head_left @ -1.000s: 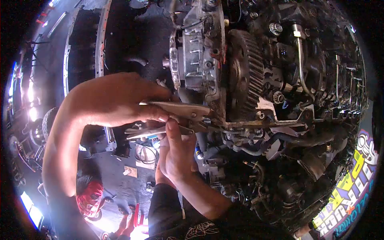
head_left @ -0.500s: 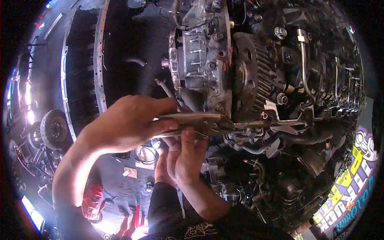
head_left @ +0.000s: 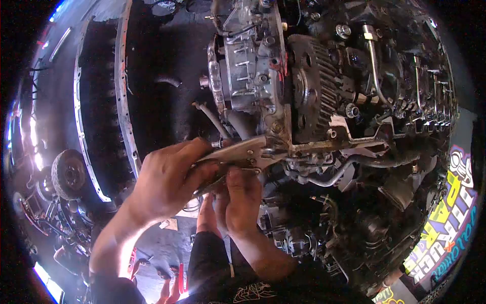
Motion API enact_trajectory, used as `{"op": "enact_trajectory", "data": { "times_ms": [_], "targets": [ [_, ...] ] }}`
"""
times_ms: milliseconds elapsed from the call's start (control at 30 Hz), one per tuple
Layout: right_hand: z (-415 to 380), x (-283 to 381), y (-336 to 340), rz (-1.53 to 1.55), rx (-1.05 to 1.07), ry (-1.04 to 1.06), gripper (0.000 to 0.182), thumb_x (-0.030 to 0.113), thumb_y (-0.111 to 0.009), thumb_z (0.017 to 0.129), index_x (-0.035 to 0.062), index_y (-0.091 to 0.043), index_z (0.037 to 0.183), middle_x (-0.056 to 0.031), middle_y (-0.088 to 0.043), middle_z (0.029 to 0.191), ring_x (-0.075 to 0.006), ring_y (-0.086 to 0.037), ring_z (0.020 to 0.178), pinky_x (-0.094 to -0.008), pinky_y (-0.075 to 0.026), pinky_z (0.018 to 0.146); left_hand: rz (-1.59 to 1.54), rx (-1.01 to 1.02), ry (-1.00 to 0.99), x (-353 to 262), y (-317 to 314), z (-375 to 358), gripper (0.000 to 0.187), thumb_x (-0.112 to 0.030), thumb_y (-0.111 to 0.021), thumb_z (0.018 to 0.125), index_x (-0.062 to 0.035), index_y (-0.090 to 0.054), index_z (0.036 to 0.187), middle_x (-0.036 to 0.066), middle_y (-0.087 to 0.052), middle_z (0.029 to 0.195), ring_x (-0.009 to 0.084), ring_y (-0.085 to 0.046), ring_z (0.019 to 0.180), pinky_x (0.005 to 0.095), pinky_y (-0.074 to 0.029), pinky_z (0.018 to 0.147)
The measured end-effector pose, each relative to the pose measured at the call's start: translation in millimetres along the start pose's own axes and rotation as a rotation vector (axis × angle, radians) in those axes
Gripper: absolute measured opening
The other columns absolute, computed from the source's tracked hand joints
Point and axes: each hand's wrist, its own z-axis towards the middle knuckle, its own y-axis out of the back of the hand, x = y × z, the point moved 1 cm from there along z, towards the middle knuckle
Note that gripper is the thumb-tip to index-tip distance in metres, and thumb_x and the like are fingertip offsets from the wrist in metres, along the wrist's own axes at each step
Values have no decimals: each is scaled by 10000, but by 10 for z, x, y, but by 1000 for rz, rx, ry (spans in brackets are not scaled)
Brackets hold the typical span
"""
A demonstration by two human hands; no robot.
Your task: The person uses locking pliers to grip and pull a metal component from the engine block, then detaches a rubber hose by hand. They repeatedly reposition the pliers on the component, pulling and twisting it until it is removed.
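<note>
My left hand (head_left: 169,175) is closed round the outer end of a flat metal bracket (head_left: 248,152), its fingers on top and the thumb below. The bracket's inner end meets the corner of the engine (head_left: 253,76), and small holes show in its face. Just under the bracket, my right hand (head_left: 240,200) is closed with its thumb tip raised against a small metal part near the bracket's lower edge. Its other fingers are mostly hidden, so what they grip cannot be made out. A large toothed gear (head_left: 309,86) sits exposed in the engine above and to the right.
Metal pipes (head_left: 374,66) and a dark hose (head_left: 374,164) run along the engine. Two long frame rails (head_left: 121,76) stand at the left, near a wheel (head_left: 68,175). Another person's legs (head_left: 172,286) show at the bottom. A colourful lettered sign (head_left: 440,228) is at the right.
The bracket now slants more, its held end lower, showing more of its face. My left hand has shifted down and right, and my right thumb has bent in against the bracket's lower edge.
</note>
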Motion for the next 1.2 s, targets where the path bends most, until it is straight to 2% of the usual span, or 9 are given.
{"op": "enact_trajectory", "data": {
  "times_ms": [100,200,300,400,533,733,933,1067,1200],
  "targets": [
    [-76,7,133,-100,89,-150,430,218,-561,987,-38,-466,1319,-127,-599,1184,-219,-612,1063,-357,-516,920,53,-95,-20,-10,-19,-66,199,-204,-638,890,-37,-531,868,160,-572,743,387,-597,693,465,-444,593],
    [-155,-17,149,-503,-39,-59,365,221,-550,992,-25,-521,1259,-100,-623,1118,-193,-617,1020,-344,-530,867,82,-113,-108,5,30,-61,185,-196,-639,892,-39,-541,874,163,-573,743,387,-598,695,460,-445,591],
    [-182,-169,179,-328,-5,-34,351,247,-533,1003,-10,-534,1243,-97,-625,1094,-180,-619,969,-325,-538,806,79,-91,-134,31,61,-42,183,-198,-634,898,-38,-548,877,165,-577,747,387,-599,702,458,-447,593],
    [-150,-83,74,-190,22,-141,363,271,-525,1009,-2,-537,1247,-91,-624,1081,-173,-617,938,-317,-542,774,114,-74,-119,42,78,-14,188,-204,-624,905,-34,-550,879,170,-582,754,388,-600,706,459,-447,597],
    [-28,-329,208,-311,-73,-21,368,288,-508,1018,7,-534,1252,-76,-624,1068,-168,-614,929,-340,-551,777,86,-69,-112,81,68,75,191,-181,-614,917,-10,-543,869,188,-566,763,381,-591,712,434,-445,610],
    [9,-377,-131,174,-226,-17,472,391,-493,1013,43,-476,1331,-86,-580,1232,-206,-568,1120,-351,-448,983,26,-4,-32,53,51,100,182,-188,-616,917,-14,-564,917,184,-585,783,383,-605,740,427,-464,635],
    [81,-447,-278,400,-145,-19,575,493,-398,1017,77,-383,1414,-81,-509,1318,-206,-497,1238,-373,-364,1086,86,32,-33,29,100,150,166,-162,-621,920,-16,-570,983,174,-618,842,369,-628,783,399,-485,668],
    [184,-394,-386,428,-70,21,588,474,-400,1015,59,-369,1431,-101,-480,1380,-212,-469,1291,-380,-336,1118,-30,-65,-25,71,58,143,232,-171,-650,881,-61,-546,1057,161,-645,873,374,-646,821,425,-497,678],
    [205,-225,-461,447,37,-49,578,411,-410,1016,36,-345,1452,-120,-435,1449,-220,-446,1327,-380,-313,1139,-62,-108,-91,144,42,149,290,-112,-656,859,-45,-516,1104,165,-625,902,395,-636,840,411,-500,711]
  ]
}}
